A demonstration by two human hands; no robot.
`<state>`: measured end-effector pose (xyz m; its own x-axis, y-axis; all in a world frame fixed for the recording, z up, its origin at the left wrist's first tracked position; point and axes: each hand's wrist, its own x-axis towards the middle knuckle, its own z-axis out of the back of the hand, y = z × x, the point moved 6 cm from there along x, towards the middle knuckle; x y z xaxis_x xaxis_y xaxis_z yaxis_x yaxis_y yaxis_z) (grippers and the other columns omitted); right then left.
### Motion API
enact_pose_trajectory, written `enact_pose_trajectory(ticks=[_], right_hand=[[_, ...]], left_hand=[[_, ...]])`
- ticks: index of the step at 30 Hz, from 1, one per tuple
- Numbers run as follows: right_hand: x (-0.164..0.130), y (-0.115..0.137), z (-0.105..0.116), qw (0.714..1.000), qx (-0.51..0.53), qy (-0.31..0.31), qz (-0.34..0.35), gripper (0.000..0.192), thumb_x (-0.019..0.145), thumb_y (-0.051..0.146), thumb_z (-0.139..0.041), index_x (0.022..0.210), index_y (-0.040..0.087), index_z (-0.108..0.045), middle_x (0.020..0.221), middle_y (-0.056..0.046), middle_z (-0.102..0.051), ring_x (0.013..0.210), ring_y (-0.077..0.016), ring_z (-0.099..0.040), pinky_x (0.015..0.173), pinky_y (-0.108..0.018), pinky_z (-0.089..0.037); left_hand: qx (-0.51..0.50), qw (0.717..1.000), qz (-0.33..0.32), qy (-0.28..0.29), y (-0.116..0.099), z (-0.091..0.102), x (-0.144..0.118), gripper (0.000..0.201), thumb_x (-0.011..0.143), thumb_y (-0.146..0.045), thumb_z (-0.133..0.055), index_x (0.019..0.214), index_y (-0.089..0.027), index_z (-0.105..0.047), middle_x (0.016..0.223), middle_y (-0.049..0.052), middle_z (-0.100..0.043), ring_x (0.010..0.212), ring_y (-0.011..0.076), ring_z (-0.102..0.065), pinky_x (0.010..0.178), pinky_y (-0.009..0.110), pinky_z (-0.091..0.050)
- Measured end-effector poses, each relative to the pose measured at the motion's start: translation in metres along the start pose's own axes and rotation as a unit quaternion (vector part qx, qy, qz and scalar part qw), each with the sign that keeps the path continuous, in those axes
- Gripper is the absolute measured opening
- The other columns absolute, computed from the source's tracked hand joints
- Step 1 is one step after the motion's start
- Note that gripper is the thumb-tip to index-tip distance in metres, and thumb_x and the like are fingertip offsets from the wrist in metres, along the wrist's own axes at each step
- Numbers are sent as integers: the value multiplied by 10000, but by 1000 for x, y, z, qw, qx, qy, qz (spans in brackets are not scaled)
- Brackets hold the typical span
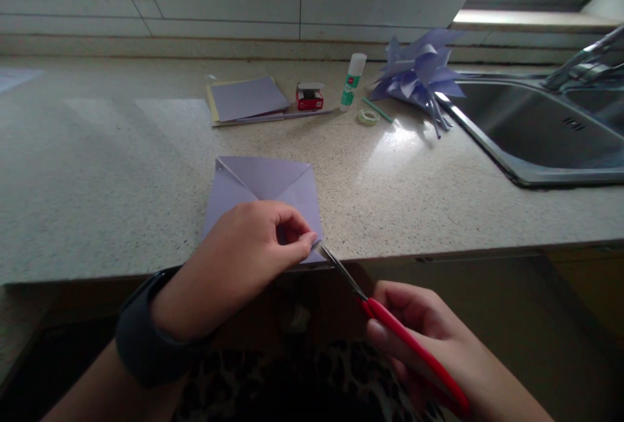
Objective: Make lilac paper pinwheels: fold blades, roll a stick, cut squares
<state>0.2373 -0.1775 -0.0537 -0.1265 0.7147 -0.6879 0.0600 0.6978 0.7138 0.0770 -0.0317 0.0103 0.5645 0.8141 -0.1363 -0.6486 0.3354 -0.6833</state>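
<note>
A folded lilac paper square (pixel 266 188) lies at the counter's front edge, with creases meeting near its middle. My left hand (pixel 244 253) rests on its near part and pinches the near right corner between thumb and finger. My right hand (pixel 419 337) holds red-handled scissors (pixel 390 324) below the counter edge. The metal blades point up and left, and their tip touches the pinched paper corner.
Further back on the speckled counter (pixel 121 168) lie a stack of paper sheets (pixel 248 100), a small red box (pixel 309 97), a glue stick (pixel 352 80), a tape roll (pixel 368 116) and a lilac paper flower (pixel 419 74). A steel sink (pixel 536 129) with a tap is at right.
</note>
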Motion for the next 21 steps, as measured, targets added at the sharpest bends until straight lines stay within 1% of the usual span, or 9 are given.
enact_pose_trajectory(ticks=[4,9,12,14,16,18,21], right_hand=[[-1,2,1,1000,-2,3,-1,417,772,515,-793,771,199,-522,573,75,-470,457,-44,-387,399,-130,-329],[-1,2,2,1000,5,3,4,422,785,525,-778,766,198,-512,561,81,-459,445,-43,-384,393,-132,-341],[-1,2,1,1000,8,10,11,408,779,503,-795,774,194,-530,576,76,-482,453,-38,-391,394,-121,-343],[-1,0,-1,999,24,20,15,406,777,498,-803,778,195,-532,573,76,-493,452,-34,-399,400,-115,-349],[0,-1,-2,998,56,18,30,425,780,532,-791,784,197,-530,574,73,-509,445,-32,-428,412,-114,-373],[2,1,1,993,96,-13,70,435,789,573,-767,813,199,-545,609,57,-552,454,-38,-484,422,-118,-397],[1,12,9,973,142,-99,154,404,786,554,-775,879,209,-587,717,13,-647,501,-72,-579,414,-132,-423]], left_hand=[[-15,1000,3,-3,2,0,-3,170,876,-372,-641,811,-249,-738,721,-41,-725,629,133,-641,567,246,-427],[-68,997,17,10,2,2,-8,169,890,-387,-620,842,-242,-694,634,-54,-654,559,121,-593,495,219,-408],[-60,998,19,20,-2,3,-11,178,900,-386,-603,838,-238,-678,644,-49,-648,567,122,-589,501,220,-411],[-53,998,21,10,-3,5,-13,183,906,-391,-593,846,-236,-668,651,-46,-638,567,122,-575,502,225,-402],[-71,997,20,-9,-4,7,-15,191,913,-398,-588,853,-232,-660,677,-41,-634,588,121,-568,514,223,-401],[-119,992,21,-22,-4,7,-18,192,917,-399,-596,853,-229,-656,703,-41,-630,593,108,-549,513,209,-396],[-214,976,39,-23,-1,4,-21,190,922,-392,-617,841,-222,-644,672,-58,-591,522,76,-476,465,183,-359]])
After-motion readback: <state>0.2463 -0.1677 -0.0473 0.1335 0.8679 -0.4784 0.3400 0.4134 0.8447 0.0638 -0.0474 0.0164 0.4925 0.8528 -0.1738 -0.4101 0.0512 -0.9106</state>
